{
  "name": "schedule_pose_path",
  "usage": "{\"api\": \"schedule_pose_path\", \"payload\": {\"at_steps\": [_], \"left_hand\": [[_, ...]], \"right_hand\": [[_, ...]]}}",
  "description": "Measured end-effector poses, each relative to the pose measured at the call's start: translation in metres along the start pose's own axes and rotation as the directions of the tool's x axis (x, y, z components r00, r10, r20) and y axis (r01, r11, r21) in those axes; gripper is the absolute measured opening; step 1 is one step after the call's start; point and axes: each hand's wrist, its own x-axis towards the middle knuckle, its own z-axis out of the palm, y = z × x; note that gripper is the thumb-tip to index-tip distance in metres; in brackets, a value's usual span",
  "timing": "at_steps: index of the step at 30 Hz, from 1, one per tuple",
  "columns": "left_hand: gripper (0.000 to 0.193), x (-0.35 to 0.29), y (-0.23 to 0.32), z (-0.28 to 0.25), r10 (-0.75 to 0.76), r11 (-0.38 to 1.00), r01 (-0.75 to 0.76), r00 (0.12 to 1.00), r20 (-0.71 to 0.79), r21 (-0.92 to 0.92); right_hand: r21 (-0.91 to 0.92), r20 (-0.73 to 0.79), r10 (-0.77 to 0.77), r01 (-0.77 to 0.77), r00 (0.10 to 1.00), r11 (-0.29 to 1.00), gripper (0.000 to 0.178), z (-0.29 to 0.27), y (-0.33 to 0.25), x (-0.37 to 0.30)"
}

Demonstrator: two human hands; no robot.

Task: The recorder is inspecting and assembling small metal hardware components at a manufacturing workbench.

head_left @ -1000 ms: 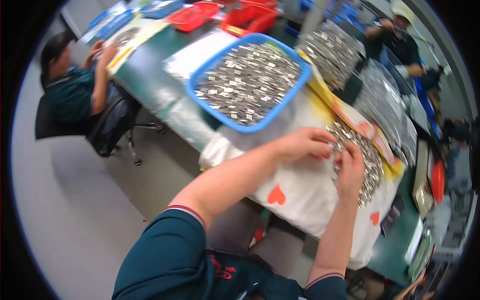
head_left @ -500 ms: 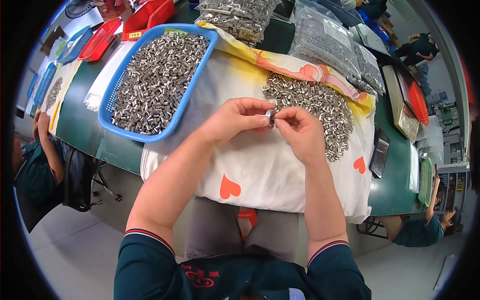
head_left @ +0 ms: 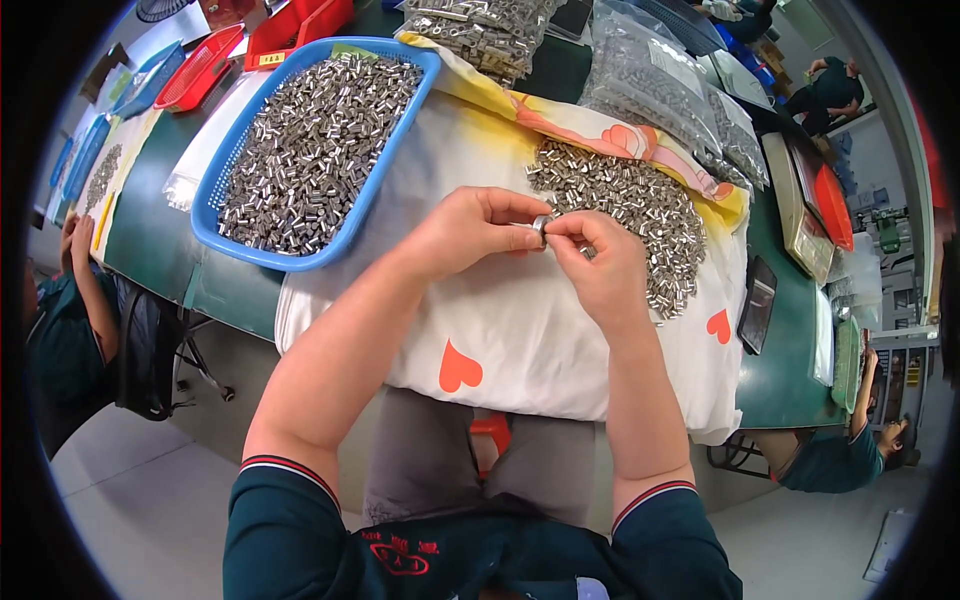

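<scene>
My left hand (head_left: 474, 232) pinches a small shiny metal ring (head_left: 541, 227) between thumb and fingertips. Close against the ring's right side, my right hand (head_left: 606, 265) has thumb and forefinger pressed together; whatever lies between them is too small to make out. Both hands hover over a white cloth (head_left: 530, 335) with red hearts. Just beyond my right hand, a loose pile of short metal sleeves (head_left: 645, 215) is spread on the cloth. More metal sleeves (head_left: 315, 150) fill a blue plastic basket (head_left: 208, 225) to the left.
Clear bags of metal parts (head_left: 640, 80) and a stack of bagged metal lugs (head_left: 475, 40) lie at the back. A dark phone (head_left: 757, 305) rests on the green table (head_left: 790, 390) at right. Red trays (head_left: 200, 75) stand far left. People sit at both sides.
The ring has turned slightly in my fingertips, and my hands stay together in nearly the same place. The view has shifted a little.
</scene>
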Motion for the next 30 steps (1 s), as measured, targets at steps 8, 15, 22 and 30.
{"api": "schedule_pose_path", "payload": {"at_steps": [8, 15, 22, 30], "left_hand": [[0.03, -0.001, 0.004, 0.003, -0.037, 0.999, 0.038, 0.999, 0.029, -0.032], [0.03, -0.002, 0.008, 0.004, -0.097, 0.995, 0.096, 0.995, 0.036, 0.039], [0.03, -0.001, 0.003, 0.001, -0.091, 0.995, 0.09, 0.996, 0.023, 0.031], [0.03, 0.003, 0.0, 0.001, -0.025, 0.995, 0.029, 0.999, 0.045, -0.092]], "right_hand": [[0.162, 0.088, 0.181, -0.193, 0.98, 0.968, 0.012, -0.004, 0.006, 0.005], [-0.383, 0.092, 0.366, -0.306, 0.926, 0.871, 0.01, -0.038, 0.008, 0.005], [-0.563, 0.174, 0.21, -0.077, 0.962, 0.823, 0.007, -0.018, 0.016, -0.001], [-0.418, 0.111, 0.206, -0.142, 0.972, 0.897, 0.006, -0.017, 0.004, 0.003]]}}
